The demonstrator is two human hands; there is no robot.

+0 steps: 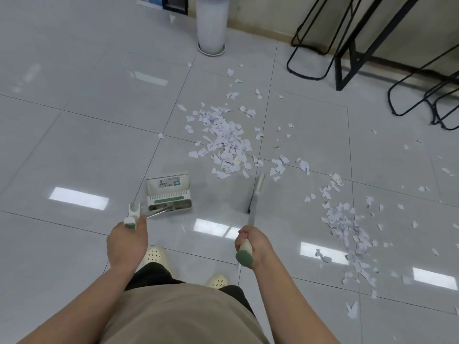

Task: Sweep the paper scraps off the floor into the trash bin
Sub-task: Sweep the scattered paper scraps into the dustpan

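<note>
White paper scraps point(224, 140) lie well beyond both hands point(127, 240).

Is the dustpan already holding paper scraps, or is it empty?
Empty, as far as visible: the dustpan shows no scraps inside; the paper scraps lie on the floor.

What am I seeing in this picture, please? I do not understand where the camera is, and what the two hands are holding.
The camera sits on the person's head and looks down, so you see their own arms. The left hand holds the handle of a dustpan that stands on the tiled floor. The right hand holds the handle of a broom, blurred here. Torn paper scraps lie in one heap ahead and another at the right. No trash bin can be identified.
</note>
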